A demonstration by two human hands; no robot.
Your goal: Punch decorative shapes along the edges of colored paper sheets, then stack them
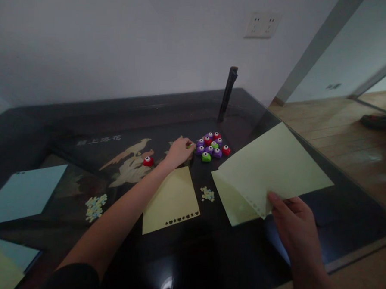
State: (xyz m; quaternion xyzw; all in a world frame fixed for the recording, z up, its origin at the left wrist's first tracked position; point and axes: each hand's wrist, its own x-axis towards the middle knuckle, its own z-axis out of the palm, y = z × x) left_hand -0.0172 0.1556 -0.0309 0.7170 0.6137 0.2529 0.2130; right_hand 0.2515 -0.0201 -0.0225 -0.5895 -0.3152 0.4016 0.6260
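Pale yellow-green paper, a rectangular sheet (285,162), is pinched by its near edge, thumb above and bent fingers beneath, in the right hand (294,221), probably to leave most of its face uncovered; it overhangs a yellow paper sheet (229,201) on the glossy black worktop (186,265). The left hand (179,150) has its fingers closed on a lime-green plastic punch (190,146), mostly hidden, just beside a cluster of red, purple and green eye-topped plastic punches (208,149), seemingly bunched for easy reach. Pale paper cut-outs (207,194) sit heaped between the sheets, perhaps to keep both clear.
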